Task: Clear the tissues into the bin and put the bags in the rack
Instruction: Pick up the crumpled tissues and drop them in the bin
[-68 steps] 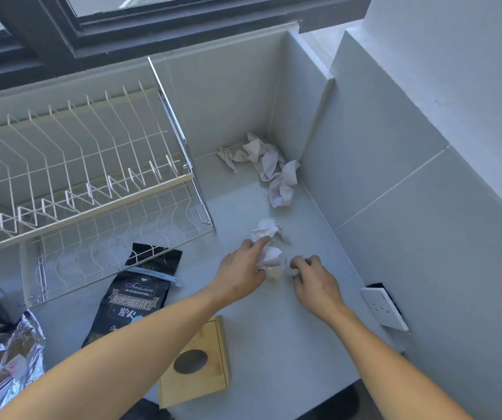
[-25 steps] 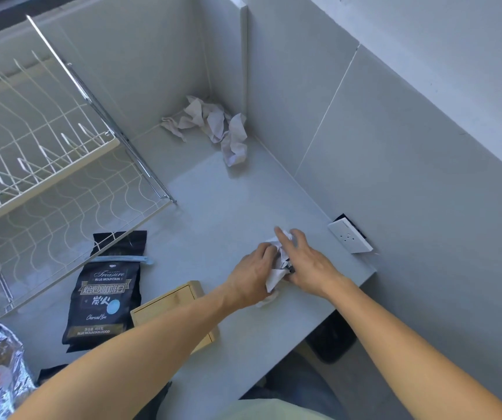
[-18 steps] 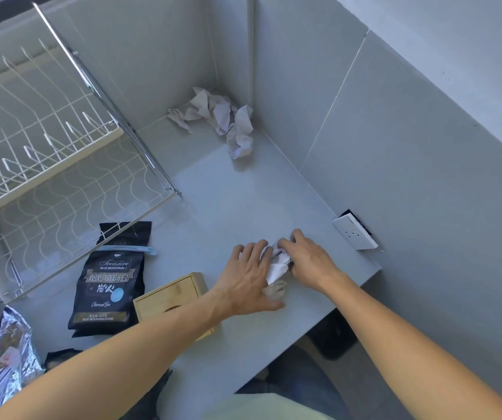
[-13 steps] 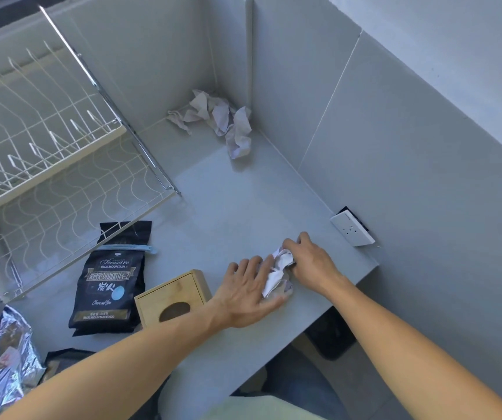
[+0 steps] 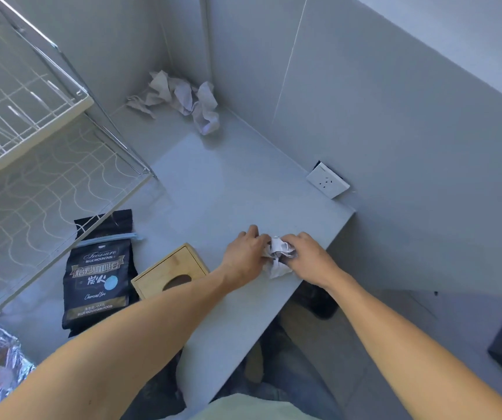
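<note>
Grey countertop (image 5: 201, 189) fills the view. Near its edge at five o'clock, our left hand (image 5: 243, 256) and right hand (image 5: 307, 259) both curl round a wad of crumpled tissues (image 5: 278, 256). More loose tissues (image 5: 183, 101) lie at twelve o'clock. A black coffee bag (image 5: 100, 271) lies at eight o'clock, touching the white wire dish rack (image 5: 31, 140).

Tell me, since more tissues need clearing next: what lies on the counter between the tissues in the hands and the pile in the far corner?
Nothing: the head view shows bare counter between the held tissues and the corner pile.
</note>
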